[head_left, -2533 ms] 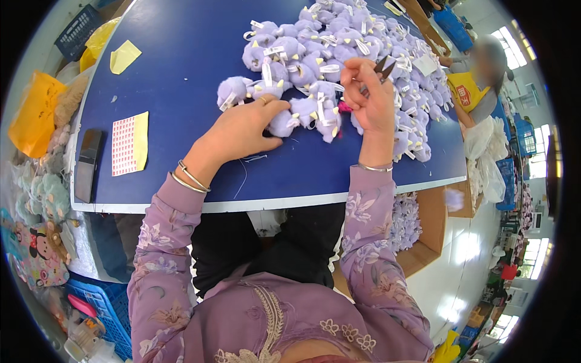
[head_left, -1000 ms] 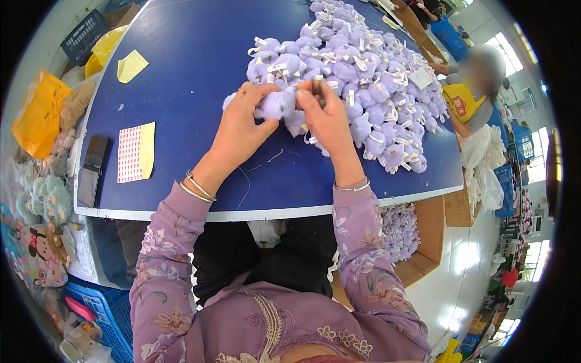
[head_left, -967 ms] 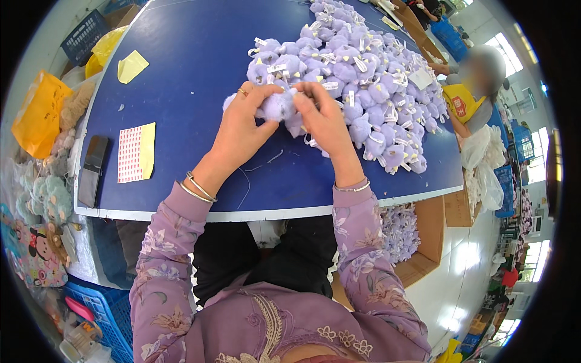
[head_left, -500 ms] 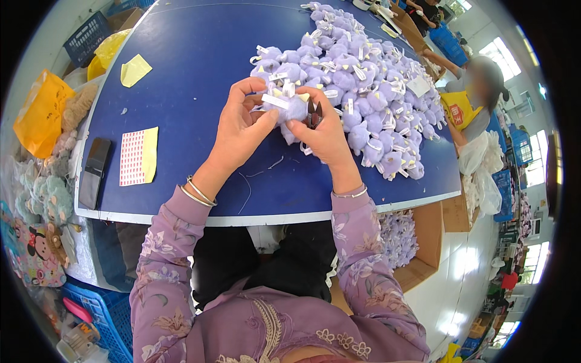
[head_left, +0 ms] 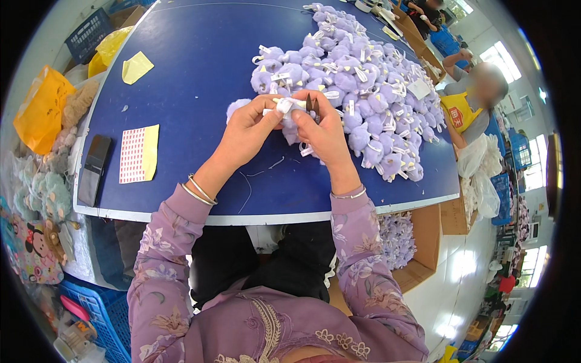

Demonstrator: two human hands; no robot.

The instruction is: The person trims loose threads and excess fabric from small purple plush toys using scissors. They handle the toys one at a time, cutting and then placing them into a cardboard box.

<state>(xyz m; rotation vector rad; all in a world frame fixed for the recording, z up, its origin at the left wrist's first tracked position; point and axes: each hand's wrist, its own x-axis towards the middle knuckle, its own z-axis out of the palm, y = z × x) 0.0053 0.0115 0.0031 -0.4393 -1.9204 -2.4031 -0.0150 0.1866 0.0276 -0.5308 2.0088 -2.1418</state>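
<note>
Over the near middle of the table, my left hand is closed on a small purple plush toy, part of which bulges out beyond its fingers. A white label on the toy lies between my two thumbs. My right hand is closed too, with dark-bladed thread snips in it, their tips pointing up past the index finger. Its thumb and fingertips also pinch the toy near the label. My fingers hide much of the toy. Beyond both hands spreads a heap of like purple toys with white loops and labels.
The blue table carries a sheet of red-marked stickers, a yellow paper, a dark phone-like case and loose threads. A cardboard box of purple pieces stands below at right. A person in a yellow apron is across.
The toy has been turned in my hands, its fluffy part now to the left. My fingertips have come closer together around the label. The person at right has raised an arm.
</note>
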